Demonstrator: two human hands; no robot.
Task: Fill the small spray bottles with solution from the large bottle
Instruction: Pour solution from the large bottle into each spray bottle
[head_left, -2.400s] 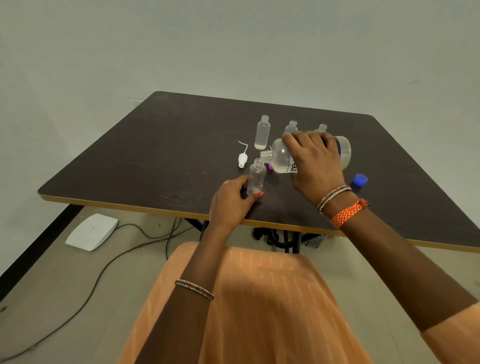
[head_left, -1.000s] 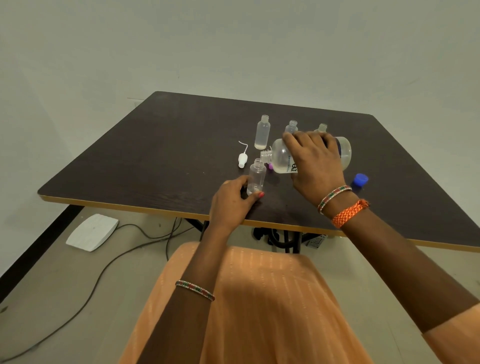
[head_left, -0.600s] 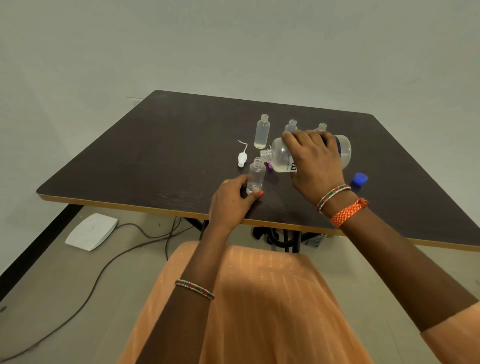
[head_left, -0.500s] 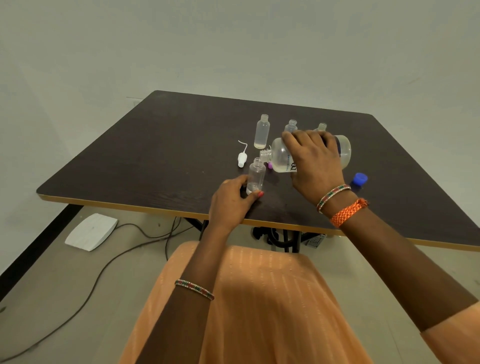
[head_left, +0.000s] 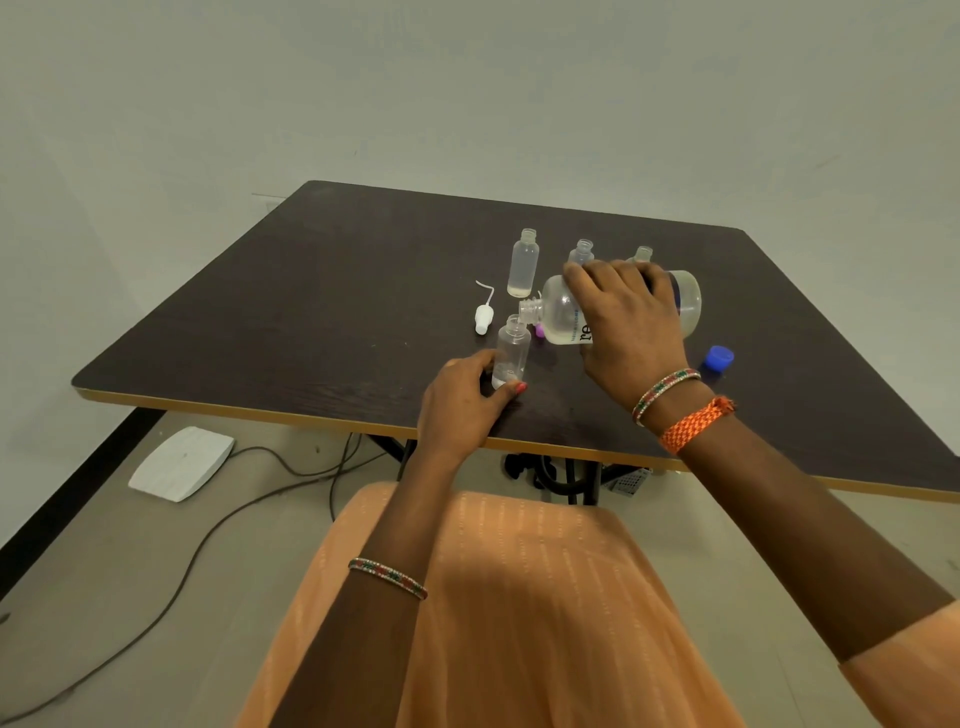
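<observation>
My right hand (head_left: 628, 322) grips the large clear bottle (head_left: 561, 317), tipped on its side with its open neck just above the mouth of a small clear bottle (head_left: 511, 351). That small bottle stands upright near the table's front edge, and my left hand (head_left: 462, 410) holds its base between thumb and fingers. A little liquid shows in its bottom. Three more small open bottles stand behind: one (head_left: 523, 262) to the left, one (head_left: 582, 252) and one (head_left: 643, 254) partly hidden by my right hand.
A white spray nozzle (head_left: 484, 314) with its tube lies on the dark table (head_left: 311, 312) left of the bottles. A blue cap (head_left: 719, 358) sits right of my wrist, a small purple piece (head_left: 540, 330) under the large bottle's neck. Cables and a white pad (head_left: 182, 462) lie on the floor.
Almost nothing has moved. Both hands keep their hold, and the large bottle stays tipped over the small one.
</observation>
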